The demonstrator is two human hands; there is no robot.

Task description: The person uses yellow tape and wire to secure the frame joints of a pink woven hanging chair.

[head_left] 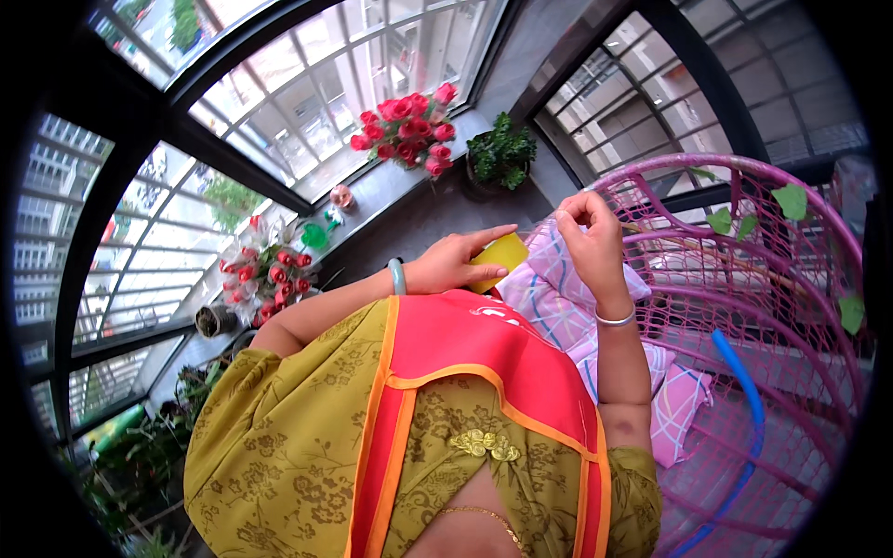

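Yellow piece (508,255) is gripped by left hand (444,264), near left edge of cushion (564,299) on chair (712,162). Right hand (595,244) is curled closed near cushion's far edge; whether anything is pinched can't be told.

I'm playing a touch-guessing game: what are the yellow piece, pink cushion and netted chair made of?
The yellow piece in the left hand looks smooth and even-coloured, maybe card or plastic. The pink cushion looks like soft, matte cloth, because it creases. The netted chair is perhaps glossy plastic: light shines along its curves.
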